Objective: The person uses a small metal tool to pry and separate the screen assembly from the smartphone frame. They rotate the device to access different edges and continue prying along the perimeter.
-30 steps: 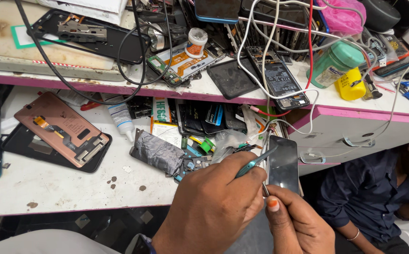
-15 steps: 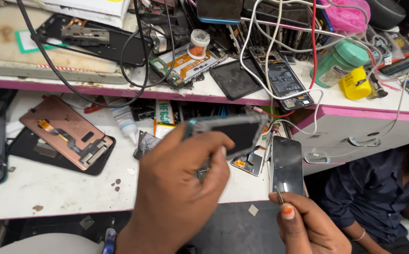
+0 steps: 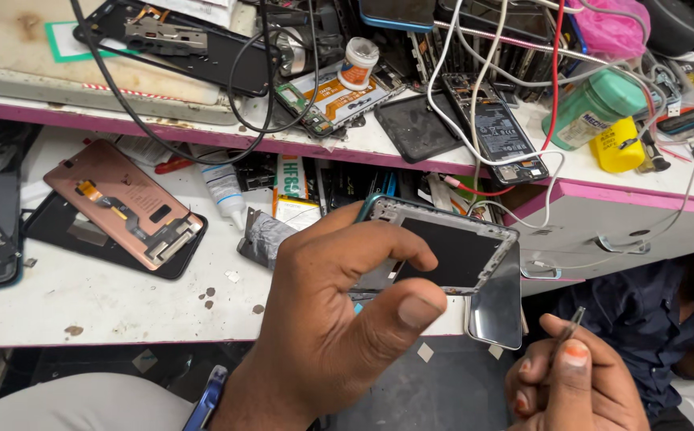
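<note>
My left hand [image 3: 327, 319] holds a phone frame [image 3: 451, 247] lifted above the bench, dark panel inside its silver rim, fingers along its near-left edge. My right hand [image 3: 575, 383] sits at the lower right, pinching thin metal tweezers [image 3: 572, 323] that point upward. A dark glossy phone screen panel [image 3: 497, 307] lies on the bench edge just below the frame, between the two hands.
A copper-coloured phone back [image 3: 127, 203] lies on a dark panel at the left. The pink-edged upper shelf [image 3: 203, 132] carries several opened phones, cables, a green jar [image 3: 594, 108] and a yellow container [image 3: 617, 145]. Another person in a dark shirt [image 3: 658, 319] sits at the right.
My left hand lifted the phone frame off the screen panel and raised it toward the camera. My right hand drew back to the lower right with the tweezers.
</note>
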